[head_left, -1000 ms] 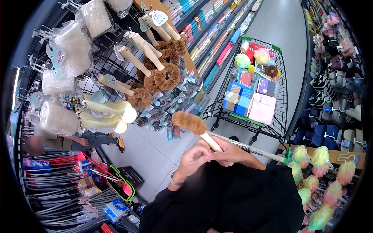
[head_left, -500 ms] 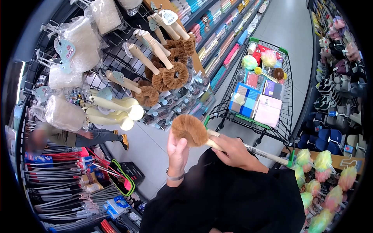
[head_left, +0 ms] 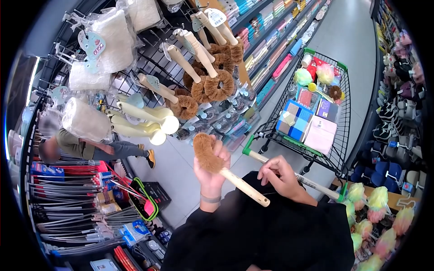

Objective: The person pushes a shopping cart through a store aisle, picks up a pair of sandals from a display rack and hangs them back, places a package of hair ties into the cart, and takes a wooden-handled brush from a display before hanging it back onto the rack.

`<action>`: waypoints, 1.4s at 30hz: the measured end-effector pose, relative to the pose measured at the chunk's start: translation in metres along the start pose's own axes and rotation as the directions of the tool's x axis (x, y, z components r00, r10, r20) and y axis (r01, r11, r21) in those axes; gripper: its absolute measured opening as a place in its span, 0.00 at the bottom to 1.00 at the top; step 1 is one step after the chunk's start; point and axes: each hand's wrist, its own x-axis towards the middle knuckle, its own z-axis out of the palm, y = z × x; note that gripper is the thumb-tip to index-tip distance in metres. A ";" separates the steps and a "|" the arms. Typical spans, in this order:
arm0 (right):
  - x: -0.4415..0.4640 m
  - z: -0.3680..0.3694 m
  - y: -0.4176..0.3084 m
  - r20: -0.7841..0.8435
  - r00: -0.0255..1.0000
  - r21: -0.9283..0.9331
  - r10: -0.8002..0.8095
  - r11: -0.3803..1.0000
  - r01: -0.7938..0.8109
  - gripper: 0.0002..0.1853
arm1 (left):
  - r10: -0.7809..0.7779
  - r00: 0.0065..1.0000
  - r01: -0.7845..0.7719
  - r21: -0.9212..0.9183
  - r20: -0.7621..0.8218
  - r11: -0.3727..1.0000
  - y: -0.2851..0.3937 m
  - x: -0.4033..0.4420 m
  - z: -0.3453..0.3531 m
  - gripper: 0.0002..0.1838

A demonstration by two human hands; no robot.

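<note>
A round brown bristle brush (head_left: pixel 208 156) with a pale wooden handle (head_left: pixel 246 189) rests in my left hand (head_left: pixel 211 177). My left palm is behind the bristle head, and its fingers curl around the head's right side. The handle slants down to the right, its hole at the free end. My right hand (head_left: pixel 282 180) is just right of the handle, apart from it, with loosely bent fingers and nothing visible in them. Behind that hand runs the cart's push bar (head_left: pixel 316 184). Similar brown brushes (head_left: pixel 219 85) hang on the rack ahead.
A shopping cart (head_left: pixel 346 99) with packaged goods, bath puffs (head_left: pixel 324 73) and a long-handled brush stands ahead right. Wrapped white loofahs (head_left: pixel 88 119) and cream-handled brushes (head_left: pixel 149 117) hang at left. Another person (head_left: pixel 79 144) stands beyond the rack. Slippers (head_left: pixel 384 174) line the right shelf.
My right hand has let go of the brush handle and moved right. My left hand now holds the brush by its head, and the handle has swung downward. The view has shifted slightly.
</note>
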 end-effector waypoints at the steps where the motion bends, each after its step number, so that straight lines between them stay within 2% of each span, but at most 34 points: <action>1: 0.000 -0.001 0.001 -0.014 1.000 -0.026 -0.016 1.000 0.016 0.05 | 0.012 1.000 -0.012 0.026 -0.025 1.000 -0.001 0.001 0.003 0.29; 3: -0.001 -0.002 0.004 -0.024 0.999 -0.054 -0.034 0.998 0.033 0.04 | 0.028 0.998 -0.026 0.051 -0.048 0.998 -0.001 0.000 0.004 0.27; 5: 0.001 -0.004 0.007 -0.106 0.991 -0.046 -0.084 0.996 0.080 0.02 | 0.045 0.986 -0.015 0.187 -0.161 0.982 0.002 -0.001 0.002 0.26; 6: 0.002 -0.004 0.006 -0.094 0.991 -0.048 -0.091 0.995 0.087 0.02 | 0.056 0.987 -0.027 0.187 -0.153 0.982 0.002 -0.001 0.000 0.26; 8: 0.004 -0.003 0.002 -0.133 0.989 -0.092 -0.063 0.994 0.051 0.04 | 0.173 0.933 -0.077 0.294 -0.316 0.953 0.002 -0.002 -0.011 0.24; 9: 0.005 -0.008 0.003 -0.067 0.997 -0.160 -0.044 0.987 0.033 0.08 | 0.132 0.953 -0.089 0.164 -0.272 0.982 0.006 -0.002 -0.017 0.21; 10: 0.004 -0.008 0.001 -0.058 0.997 -0.164 -0.049 0.986 0.039 0.08 | 0.140 0.954 -0.099 0.162 -0.265 0.982 0.008 -0.002 -0.023 0.21; 12: 0.003 -0.006 -0.008 -0.043 0.996 -0.114 0.081 0.990 -0.086 0.14 | 0.166 0.945 -0.140 0.111 -0.281 0.984 0.010 -0.001 -0.028 0.19; 13: 0.004 -0.006 -0.002 0.029 0.999 -0.059 0.030 0.998 -0.028 0.18 | 0.174 0.946 -0.149 0.109 -0.275 0.983 0.011 0.000 -0.029 0.19; 16: 0.006 0.003 -0.017 0.085 0.996 0.003 0.011 1.000 -0.011 0.20 | 0.221 0.918 -0.176 0.161 -0.330 0.971 0.010 0.000 -0.034 0.18; 18: 0.008 0.003 -0.020 0.067 0.998 0.002 -0.004 1.000 0.004 0.19 | 0.194 0.922 -0.165 0.114 -0.336 0.980 0.007 -0.001 -0.039 0.17; 20: 0.008 -0.002 -0.023 0.075 0.996 0.171 0.053 0.983 -0.065 0.17 | 0.177 0.926 -0.146 0.117 -0.333 0.982 0.003 -0.003 -0.046 0.16; 24: 0.012 -0.009 -0.025 0.130 0.991 0.332 0.012 0.942 -0.055 0.18 | 0.105 0.917 -0.062 0.123 -0.385 0.991 -0.004 -0.005 -0.066 0.16; 26: 0.013 -0.009 -0.027 0.177 0.984 0.341 0.008 0.938 -0.068 0.21 | 0.073 0.941 -0.031 0.131 -0.331 0.991 -0.005 -0.009 -0.084 0.19; 28: 0.015 -0.002 -0.032 0.191 0.978 0.477 0.084 0.863 -0.168 0.26 | 0.054 0.921 -0.004 0.128 -0.385 0.992 -0.010 -0.012 -0.084 0.20; 29: 0.016 -0.002 -0.032 0.200 0.971 0.448 0.127 0.870 -0.206 0.30 | 0.040 0.920 0.006 0.117 -0.389 0.993 -0.011 -0.015 -0.087 0.20; 32: 0.029 0.009 -0.038 0.146 0.976 0.372 0.161 0.905 -0.206 0.31 | -0.130 0.937 0.151 0.039 -0.326 0.988 -0.016 -0.024 -0.110 0.19; 34: 0.037 0.009 -0.043 0.214 0.965 0.430 0.154 0.872 -0.235 0.32 | -0.197 0.926 0.229 0.066 -0.321 0.971 -0.022 -0.025 -0.114 0.18; 35: 0.039 0.009 -0.046 0.245 0.959 0.431 0.143 0.870 -0.240 0.32 | -0.160 0.847 0.234 0.086 -0.507 0.968 -0.030 -0.021 -0.107 0.26; 40: 0.047 0.017 -0.049 0.263 0.941 0.336 0.211 0.895 -0.295 0.29 | -0.227 0.833 0.269 0.010 -0.505 0.963 -0.024 -0.023 -0.109 0.28; 42: 0.046 0.019 -0.044 0.268 0.956 0.241 0.119 0.953 -0.186 0.28 | -0.254 0.830 0.271 -0.039 -0.497 0.962 -0.023 -0.025 -0.107 0.29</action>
